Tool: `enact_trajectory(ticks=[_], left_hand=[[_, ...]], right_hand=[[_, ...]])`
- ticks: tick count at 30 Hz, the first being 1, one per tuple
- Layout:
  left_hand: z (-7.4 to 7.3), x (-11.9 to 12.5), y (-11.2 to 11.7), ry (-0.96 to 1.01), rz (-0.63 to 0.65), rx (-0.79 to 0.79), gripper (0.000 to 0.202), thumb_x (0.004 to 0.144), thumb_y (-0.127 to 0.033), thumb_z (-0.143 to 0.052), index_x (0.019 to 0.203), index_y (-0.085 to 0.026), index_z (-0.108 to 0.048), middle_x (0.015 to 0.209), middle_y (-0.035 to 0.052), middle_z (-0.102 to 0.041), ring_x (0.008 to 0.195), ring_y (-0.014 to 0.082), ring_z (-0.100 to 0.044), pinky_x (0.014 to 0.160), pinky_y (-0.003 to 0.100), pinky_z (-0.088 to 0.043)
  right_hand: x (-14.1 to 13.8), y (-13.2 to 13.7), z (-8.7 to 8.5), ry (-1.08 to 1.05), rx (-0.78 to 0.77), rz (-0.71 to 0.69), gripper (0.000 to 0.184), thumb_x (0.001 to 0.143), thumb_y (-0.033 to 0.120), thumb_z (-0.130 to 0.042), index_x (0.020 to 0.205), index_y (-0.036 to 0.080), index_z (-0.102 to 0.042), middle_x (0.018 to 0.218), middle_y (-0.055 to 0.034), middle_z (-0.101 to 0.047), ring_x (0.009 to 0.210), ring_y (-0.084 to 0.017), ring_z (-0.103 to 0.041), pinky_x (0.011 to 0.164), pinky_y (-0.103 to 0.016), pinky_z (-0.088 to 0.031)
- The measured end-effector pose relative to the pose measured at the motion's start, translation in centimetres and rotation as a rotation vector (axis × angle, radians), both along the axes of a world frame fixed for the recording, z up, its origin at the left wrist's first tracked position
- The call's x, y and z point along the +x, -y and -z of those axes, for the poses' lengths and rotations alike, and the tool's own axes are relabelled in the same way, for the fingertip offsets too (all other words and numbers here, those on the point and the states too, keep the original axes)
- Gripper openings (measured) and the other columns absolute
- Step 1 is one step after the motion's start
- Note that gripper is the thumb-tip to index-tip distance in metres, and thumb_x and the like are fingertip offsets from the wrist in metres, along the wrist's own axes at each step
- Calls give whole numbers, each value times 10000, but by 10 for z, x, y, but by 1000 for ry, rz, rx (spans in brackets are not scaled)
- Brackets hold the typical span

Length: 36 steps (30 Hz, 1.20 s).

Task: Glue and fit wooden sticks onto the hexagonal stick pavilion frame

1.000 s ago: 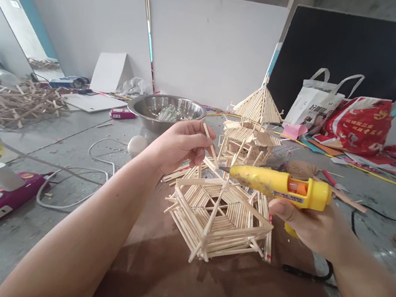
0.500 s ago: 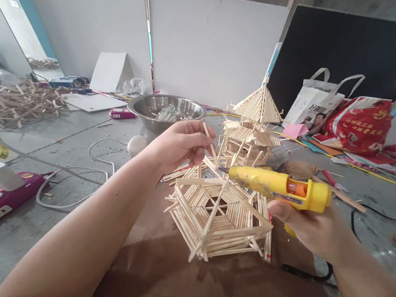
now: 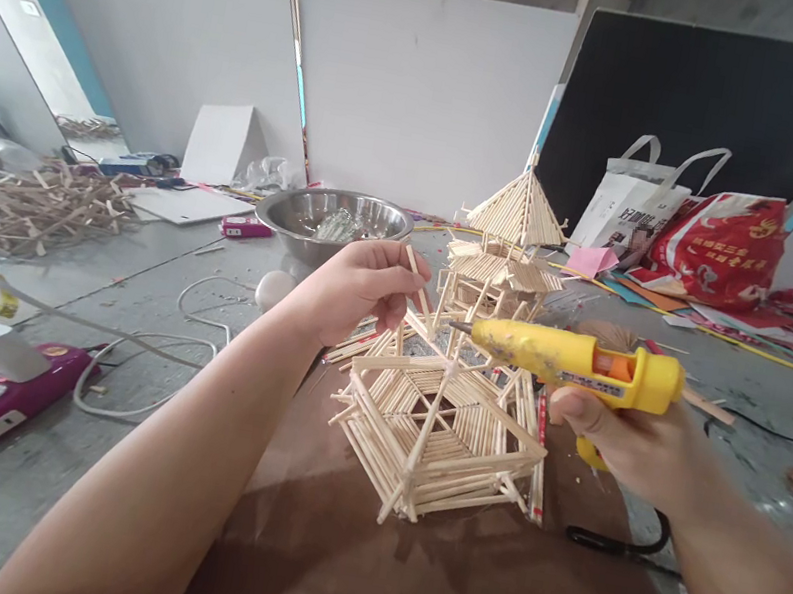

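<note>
A thin wooden stick (image 3: 420,277) is pinched in my left hand (image 3: 368,287), above the back of a six-sided stick frame (image 3: 382,426). The stick slants down toward the frame; whether its lower end touches cannot be told. My right hand (image 3: 628,432) grips a yellow hot glue gun (image 3: 547,351), its metal nozzle pointing left, just right of the slanting sticks. The frame is built of stacked pale sticks and rests on a brown board (image 3: 335,571). Behind it stands a stick pagoda (image 3: 521,212) with tiered roofs, its lower part partly hidden.
A steel bowl (image 3: 288,218) stands behind my left hand. At left lie a purple power strip (image 3: 37,399) with a white plug, a looping white cable (image 3: 154,335) and a heap of wood pieces (image 3: 38,212). Bags, including a red one (image 3: 724,250), and coloured paper lie at back right.
My right hand has drawn the glue gun slightly right and up, so its nozzle has moved away from the stick joint. My left hand and the stick are almost still.
</note>
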<state>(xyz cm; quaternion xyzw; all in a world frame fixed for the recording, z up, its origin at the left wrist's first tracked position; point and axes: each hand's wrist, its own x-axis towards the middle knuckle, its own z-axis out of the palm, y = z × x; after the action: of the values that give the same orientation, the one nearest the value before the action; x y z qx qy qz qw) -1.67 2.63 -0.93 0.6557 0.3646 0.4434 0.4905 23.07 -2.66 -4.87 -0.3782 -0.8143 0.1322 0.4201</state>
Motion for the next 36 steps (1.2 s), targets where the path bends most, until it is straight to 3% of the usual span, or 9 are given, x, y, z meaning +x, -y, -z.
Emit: enact_trajectory(ticks=[8, 12, 18, 36], left_hand=[[-5, 0, 9, -413, 11, 152, 22, 746, -158, -531, 754, -156, -552, 588, -30, -518, 437, 39, -424, 388, 169, -317], [-6, -1, 10, -545, 2, 244, 75, 748, -177, -540, 817, -164, -564, 569, -43, -514, 474, 45, -426, 447, 167, -336], [-6, -1, 12, -617, 50, 277, 99, 762, -194, -512, 834, -157, -569, 702, -4, -597, 624, 85, -517, 557, 199, -387], [-10, 1, 17, -723, 21, 336, 63, 746, -178, -517, 762, -157, -575, 621, -32, -530, 549, 65, -433, 504, 169, -336]], right_hand=[[0, 2, -3, 16, -103, -3, 355, 807, 449, -486, 575, 187, -545, 465, 36, -400, 440, -90, -368, 391, -210, -349], [1, 4, -7, -2, -161, -22, 248, 814, 390, -495, 697, 189, -582, 547, 18, -500, 506, -108, -446, 443, -213, -398], [3, 4, -10, -14, -180, -26, 259, 812, 394, -490, 652, 195, -535, 572, 15, -510, 542, -112, -459, 471, -212, -411], [3, 6, -10, -40, -221, -40, 226, 799, 381, -504, 672, 198, -543, 593, 15, -520, 550, -112, -464, 495, -211, -430]])
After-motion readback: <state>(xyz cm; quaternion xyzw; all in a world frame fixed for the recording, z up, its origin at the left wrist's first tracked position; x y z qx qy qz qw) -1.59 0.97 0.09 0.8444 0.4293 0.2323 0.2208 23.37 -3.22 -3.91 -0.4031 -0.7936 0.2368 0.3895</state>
